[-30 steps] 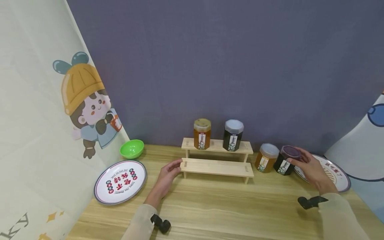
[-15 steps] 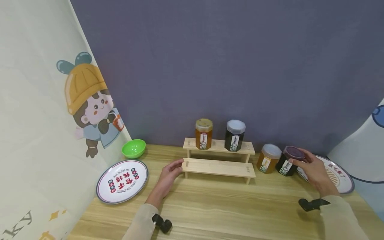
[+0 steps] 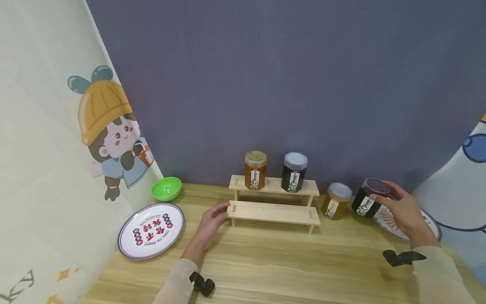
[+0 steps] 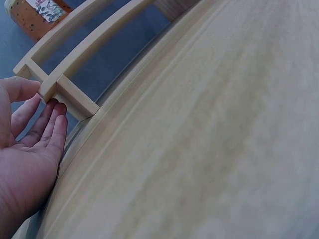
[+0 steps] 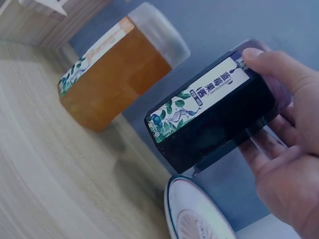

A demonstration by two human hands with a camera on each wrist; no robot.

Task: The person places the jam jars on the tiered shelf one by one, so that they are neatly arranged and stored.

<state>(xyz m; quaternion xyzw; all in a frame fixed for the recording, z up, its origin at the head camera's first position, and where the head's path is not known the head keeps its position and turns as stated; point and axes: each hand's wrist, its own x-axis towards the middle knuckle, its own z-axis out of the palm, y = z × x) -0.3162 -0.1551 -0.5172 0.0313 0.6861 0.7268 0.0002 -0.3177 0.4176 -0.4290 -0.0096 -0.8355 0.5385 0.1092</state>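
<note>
My right hand [image 3: 408, 217] grips a dark jam jar [image 3: 369, 202] with a purple lid, thumb at the label side and fingers behind. In the right wrist view the jar [image 5: 214, 107] is tilted and raised off the table, its label picturing blueberries. An amber jar [image 3: 336, 202] with a whitish lid stands just to its left. My left hand [image 3: 210, 223] holds the left end of the lower step of a two-step wooden stand [image 3: 274, 211]. In the left wrist view the thumb lies at the step's edge and the fingers [image 4: 59, 127] bend underneath.
On the upper step stand an amber jar [image 3: 255, 175] and a dark jar with a whitish lid [image 3: 294, 177]. A printed plate [image 3: 151, 215] and a green bowl [image 3: 166, 188] are at the left. Another plate [image 3: 430, 228] lies behind my right hand. A dark cloth [image 3: 288, 84] hangs behind.
My right hand has lifted the dark jar off the table and shifted it slightly right, away from the amber jar. My left hand keeps its place at the stand.
</note>
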